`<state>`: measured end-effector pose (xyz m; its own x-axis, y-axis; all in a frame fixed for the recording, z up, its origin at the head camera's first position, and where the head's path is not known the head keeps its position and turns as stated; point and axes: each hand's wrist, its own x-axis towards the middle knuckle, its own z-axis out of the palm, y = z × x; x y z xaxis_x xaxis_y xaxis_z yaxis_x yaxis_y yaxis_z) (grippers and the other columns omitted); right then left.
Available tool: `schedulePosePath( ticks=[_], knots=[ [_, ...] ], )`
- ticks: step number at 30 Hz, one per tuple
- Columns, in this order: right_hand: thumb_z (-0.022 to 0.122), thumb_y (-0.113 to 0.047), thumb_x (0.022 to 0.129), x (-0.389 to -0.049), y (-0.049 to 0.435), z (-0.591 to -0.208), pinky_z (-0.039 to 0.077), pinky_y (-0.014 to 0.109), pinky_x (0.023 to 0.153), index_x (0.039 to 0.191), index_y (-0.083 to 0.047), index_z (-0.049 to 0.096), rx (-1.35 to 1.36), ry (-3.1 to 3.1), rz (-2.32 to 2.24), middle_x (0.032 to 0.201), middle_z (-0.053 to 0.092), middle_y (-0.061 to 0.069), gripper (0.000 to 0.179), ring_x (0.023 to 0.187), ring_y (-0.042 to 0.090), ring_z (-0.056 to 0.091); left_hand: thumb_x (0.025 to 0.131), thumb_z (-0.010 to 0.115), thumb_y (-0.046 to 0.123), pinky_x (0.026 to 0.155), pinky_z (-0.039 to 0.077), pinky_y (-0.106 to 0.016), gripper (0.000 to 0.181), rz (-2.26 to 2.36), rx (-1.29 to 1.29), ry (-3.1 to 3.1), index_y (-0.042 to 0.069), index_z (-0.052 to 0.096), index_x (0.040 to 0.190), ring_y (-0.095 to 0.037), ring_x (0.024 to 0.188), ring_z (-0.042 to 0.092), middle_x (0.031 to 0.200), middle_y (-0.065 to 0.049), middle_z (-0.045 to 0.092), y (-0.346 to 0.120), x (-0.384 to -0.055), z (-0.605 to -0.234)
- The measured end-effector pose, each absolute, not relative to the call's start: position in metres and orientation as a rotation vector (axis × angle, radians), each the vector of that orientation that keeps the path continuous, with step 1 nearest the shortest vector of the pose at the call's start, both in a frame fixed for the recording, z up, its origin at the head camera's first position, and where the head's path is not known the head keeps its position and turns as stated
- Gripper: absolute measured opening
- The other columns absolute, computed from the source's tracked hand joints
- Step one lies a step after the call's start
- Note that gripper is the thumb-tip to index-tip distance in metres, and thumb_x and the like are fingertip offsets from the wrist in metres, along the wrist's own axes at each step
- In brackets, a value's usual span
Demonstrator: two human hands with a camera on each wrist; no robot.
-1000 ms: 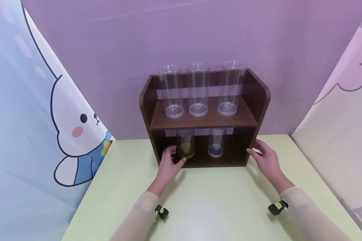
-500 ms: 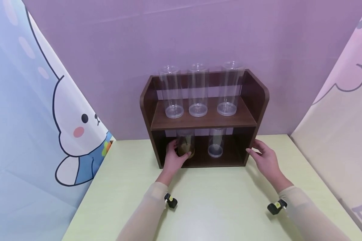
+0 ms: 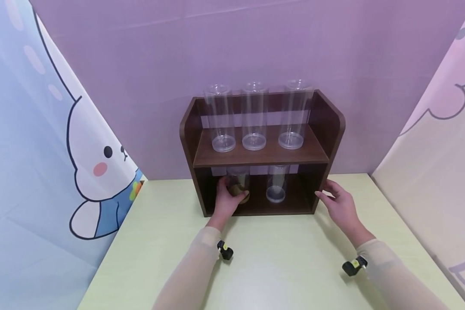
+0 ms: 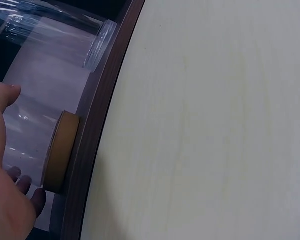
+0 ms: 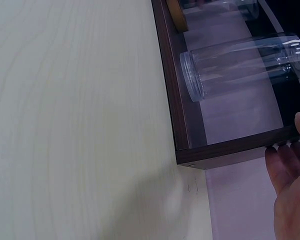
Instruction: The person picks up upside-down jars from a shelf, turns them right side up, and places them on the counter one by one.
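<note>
Three clear cylinders [image 3: 254,116] stand upright on the upper board of the dark rack [image 3: 335,125] with no fastening visible, so a jolt to the frame could set them rocking or tip one. The likeliest cause is the left hand [image 3: 224,204], which curls thumb and fingers round the brown-based container [image 4: 40,140] at the left of the lower compartment; raising it too steeply might knock its top against the board overhead. The base itself is another worry: whether it is fixed or a loose cap cannot be told, and if loose it could drop off when the wall is gripped. A rightward swing may clip the lone clear container [image 3: 277,185] standing apart from it in the same compartment. The wall looks smooth, so a light grip could slide. Meanwhile the right hand [image 3: 342,206] pinches the rack's right side panel, thumb inside and fingers outside; an uneven pull there could skid the whole rack across the worktop [image 3: 279,258] and shake everything it carries.
</note>
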<state>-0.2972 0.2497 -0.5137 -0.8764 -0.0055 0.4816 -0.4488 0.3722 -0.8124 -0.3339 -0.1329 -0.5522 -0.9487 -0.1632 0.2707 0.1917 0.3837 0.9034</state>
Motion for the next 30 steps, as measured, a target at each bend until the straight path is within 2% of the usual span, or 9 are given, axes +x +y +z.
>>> schedulePosePath(
  ticks=[9,14,23,30],
  knots=[
    [0.075,-0.002,0.105,-0.297,0.249,-0.515,0.053,0.008,0.093,0.14,0.004,0.068,0.39,-2.236,1.528,0.128,0.073,0.028,0.037,0.113,-0.011,0.064,0.089,0.095,0.026,0.12,0.047,-0.05,0.087,-1.554,-0.011,-2.334,0.007,0.043,0.157,-0.036,0.14,0.057,0.152,-0.019,0.054,-0.13,-0.333,-0.554],
    [0.075,-0.002,0.105,-0.298,0.251,-0.515,0.053,0.008,0.094,0.142,0.004,0.068,0.394,-2.238,1.534,0.129,0.073,0.028,0.038,0.113,-0.012,0.064,0.089,0.094,0.026,0.12,0.047,-0.048,0.088,-1.554,-0.031,-2.345,0.009,0.043,0.159,-0.033,0.144,0.055,0.155,-0.017,0.053,-0.131,-0.328,-0.552],
    [0.072,0.004,0.105,-0.298,0.248,-0.513,0.05,0.005,0.094,0.143,0.01,0.065,0.365,-2.244,1.533,0.132,0.071,0.033,0.039,0.113,-0.013,0.061,0.089,0.095,0.029,0.119,0.049,-0.046,0.088,-1.566,-0.109,-2.363,0.009,0.045,0.159,-0.03,0.14,0.057,0.15,-0.014,0.058,-0.128,-0.309,-0.543],
    [0.07,0.007,0.104,-0.28,0.238,-0.492,0.051,0.006,0.094,0.139,0.014,0.064,0.394,-2.244,1.531,0.129,0.07,0.036,0.036,0.113,-0.011,0.062,0.088,0.095,0.029,0.119,0.049,-0.047,0.085,-1.613,-0.166,-2.393,0.01,0.047,0.156,-0.028,0.139,0.059,0.147,-0.012,0.062,-0.129,-0.289,-0.542]
  ],
)
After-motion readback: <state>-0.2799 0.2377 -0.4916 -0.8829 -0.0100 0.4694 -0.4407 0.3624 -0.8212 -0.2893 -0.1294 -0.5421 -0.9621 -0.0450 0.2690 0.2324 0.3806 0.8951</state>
